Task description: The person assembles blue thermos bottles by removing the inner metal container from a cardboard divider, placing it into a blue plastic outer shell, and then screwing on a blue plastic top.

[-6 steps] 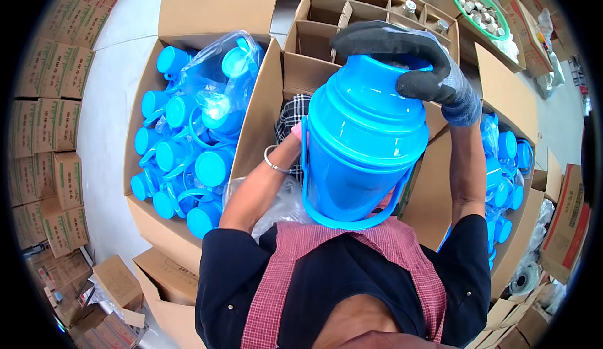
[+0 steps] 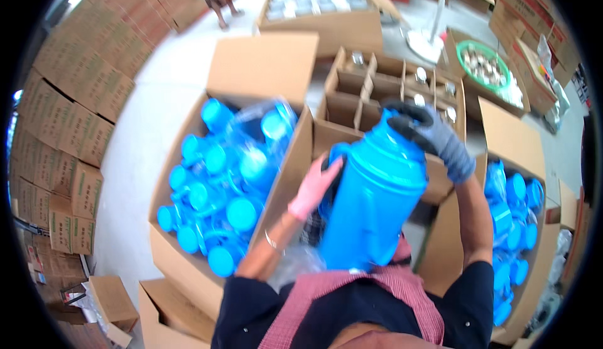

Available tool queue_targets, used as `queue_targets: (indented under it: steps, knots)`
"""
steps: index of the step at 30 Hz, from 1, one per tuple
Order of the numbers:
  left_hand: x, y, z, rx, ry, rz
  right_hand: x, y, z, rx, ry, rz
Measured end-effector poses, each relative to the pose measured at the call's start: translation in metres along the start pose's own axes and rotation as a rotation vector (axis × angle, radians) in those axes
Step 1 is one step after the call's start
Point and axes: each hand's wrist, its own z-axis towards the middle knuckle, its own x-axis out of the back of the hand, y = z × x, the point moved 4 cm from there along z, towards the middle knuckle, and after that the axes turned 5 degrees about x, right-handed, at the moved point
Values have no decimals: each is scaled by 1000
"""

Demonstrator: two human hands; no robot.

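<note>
A blue plastic thermos flask casing (image 2: 377, 192) is tilted in front of my apron, its narrow neck pointing away from me. My right hand (image 2: 421, 129), in a grey and black glove, grips the neck at its top. My left hand (image 2: 319, 189), in a pink glove with dark fingers, is closed at the casing's left side by its handle (image 2: 340, 152); its fingertips are partly hidden. The open carton on the left (image 2: 295, 161) holds several blue flask parts (image 2: 217, 161), some under clear plastic film.
Beyond the casing stands a divided carton (image 2: 361, 91) with several silvery glass flasks in its cells. On the right are another carton of blue parts (image 2: 512, 223) and a green basin (image 2: 465, 51) of small pale pieces. Stacked cartons (image 2: 81, 123) line the left; a person's legs (image 2: 221, 0) show far off.
The casing has tilted over, and its handle has swung from the near side up to the left. My left hand has come out from behind it. The view has shifted farther forward.
</note>
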Motion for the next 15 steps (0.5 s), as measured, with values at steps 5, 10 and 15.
queue_targets:
  steps: [5,10,15]
  knots:
    - [-37,56,-71,132,-176,300,15,-2,2,-381,-38,-398]
    - [-25,38,-67,269,-706,-500,23,-33,-15,119,-100,-19]
    - [-86,79,-101,-84,-278,591,13,7,-15,-71,-181,94]
